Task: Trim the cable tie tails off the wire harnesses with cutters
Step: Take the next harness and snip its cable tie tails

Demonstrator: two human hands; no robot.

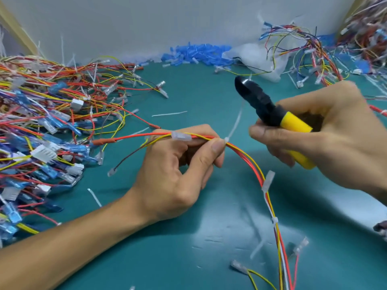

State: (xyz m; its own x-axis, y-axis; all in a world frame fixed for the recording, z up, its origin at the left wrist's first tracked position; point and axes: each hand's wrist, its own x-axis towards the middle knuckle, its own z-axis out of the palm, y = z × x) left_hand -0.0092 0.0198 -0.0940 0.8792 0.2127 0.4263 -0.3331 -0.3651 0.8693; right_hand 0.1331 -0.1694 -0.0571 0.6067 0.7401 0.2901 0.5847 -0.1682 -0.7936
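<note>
My left hand (180,172) pinches a wire harness (250,160) of red, yellow and white wires just left of a white cable tie head (226,140). From that head a long white tie tail (236,120) sticks up and to the right. My right hand (326,132) grips the yellow-handled cutters (270,114), whose black jaws point up-left. The jaws sit above and to the right of the tail, apart from it. Further down the same harness a second tie (274,220) wraps the wires.
A big pile of harnesses with blue and white connectors (41,126) fills the left of the teal mat (188,97). Another wire pile (326,53) lies at the back right, blue terminals (196,54) at the back wall. Cut tie tails (169,114) lie scattered.
</note>
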